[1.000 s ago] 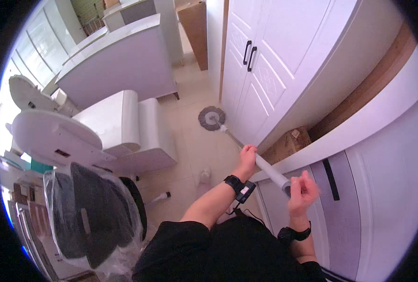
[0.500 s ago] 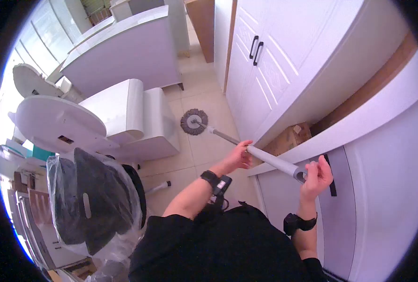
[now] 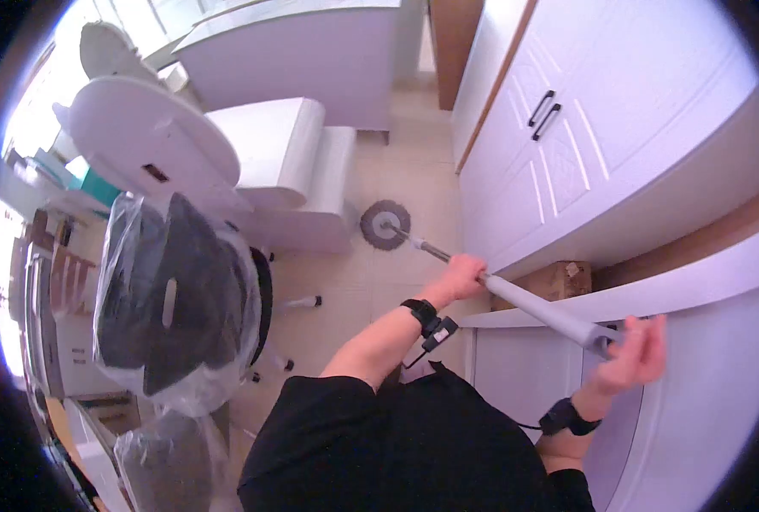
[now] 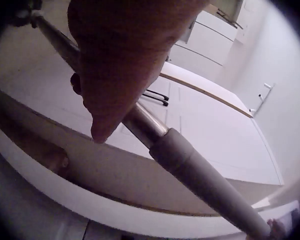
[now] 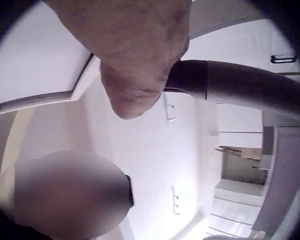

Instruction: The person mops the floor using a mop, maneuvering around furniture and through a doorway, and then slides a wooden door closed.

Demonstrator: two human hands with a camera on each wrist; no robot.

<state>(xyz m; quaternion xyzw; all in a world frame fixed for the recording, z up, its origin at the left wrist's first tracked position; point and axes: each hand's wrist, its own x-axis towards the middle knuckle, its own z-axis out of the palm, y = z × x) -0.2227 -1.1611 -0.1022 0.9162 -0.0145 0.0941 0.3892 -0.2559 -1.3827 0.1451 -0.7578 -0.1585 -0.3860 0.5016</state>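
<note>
A mop (image 3: 537, 305) slants from the floor up to the right, with a metal shaft and a thick grey handle. Its round grey fringed head (image 3: 385, 224) lies flat on the tiles beside a white furniture unit. My left hand (image 3: 462, 277) grips the metal shaft just below the grey handle; the left wrist view shows the bare shaft (image 4: 146, 124) between the hand and the handle. At the handle's hollow top end, my right hand (image 3: 631, 354) holds on with curled fingers, slightly blurred. The right wrist view shows the handle (image 5: 250, 85) running into that hand, its fingertips hidden.
A white cabinet (image 3: 601, 128) with black handles stands ahead to the right, above a curved white ledge (image 3: 678, 286). A cardboard box (image 3: 567, 279) sits behind the ledge. To the left are a plastic-wrapped chair (image 3: 179, 299) and the white furniture unit (image 3: 332, 183).
The mop head has moved left across the floor, away from the cabinet and close to the white unit. My left hand's fingers looked looser half a second ago. The head view has turned.
</note>
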